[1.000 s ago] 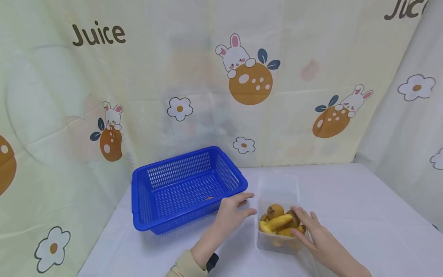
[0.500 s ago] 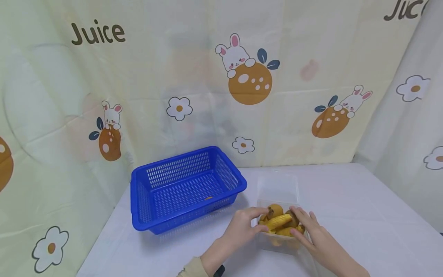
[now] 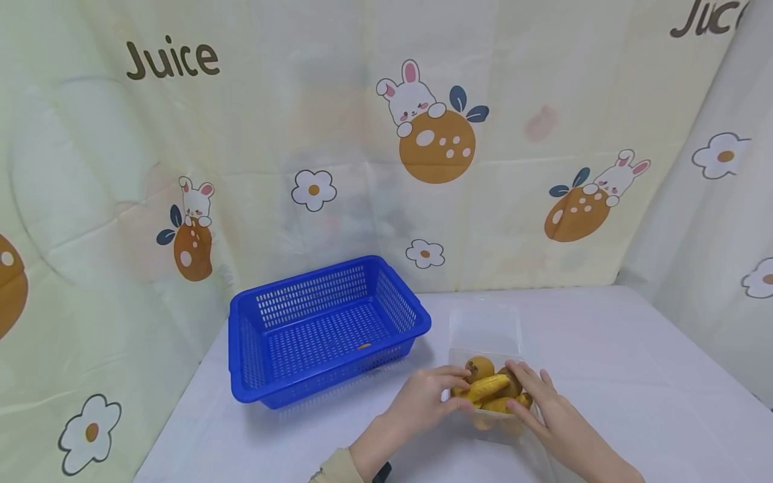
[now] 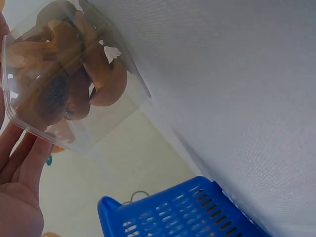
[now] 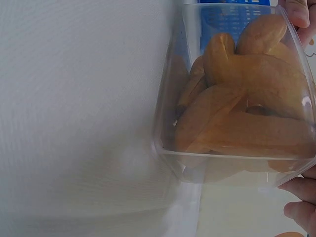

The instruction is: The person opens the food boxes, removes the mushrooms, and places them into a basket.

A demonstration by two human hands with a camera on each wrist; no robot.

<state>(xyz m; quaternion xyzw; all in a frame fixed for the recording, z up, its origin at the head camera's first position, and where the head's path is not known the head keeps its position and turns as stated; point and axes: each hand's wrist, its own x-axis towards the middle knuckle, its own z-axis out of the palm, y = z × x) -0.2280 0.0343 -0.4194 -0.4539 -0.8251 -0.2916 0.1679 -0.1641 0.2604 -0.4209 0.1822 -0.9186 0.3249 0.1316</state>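
Note:
A clear plastic box (image 3: 490, 436) stands on the table, filled with several yellow and brown pieces shaped like fruit. A long yellow piece (image 3: 488, 387) lies on top, beside a round brown-orange one (image 3: 480, 367). My left hand (image 3: 425, 399) is at the box's left side, its thumb and fingers spread and touching the rim or the pieces near it. At the right side lies my right hand (image 3: 555, 419), fingers extended along the box and its pieces. Through the wall in the right wrist view, thick curved pieces (image 5: 237, 131) show. What the left fingertips touch is partly hidden.
A blue perforated basket (image 3: 326, 335) stands to the left, with a small orange thing (image 3: 364, 346) at its near wall. A clear flat panel (image 3: 486, 329), perhaps a lid, lies behind the box. A printed curtain (image 3: 338, 134) hangs along the table's back and sides.
My left hand has moved right, from beside the basket to the box's left side, and stays there. My right hand and the box have barely moved.

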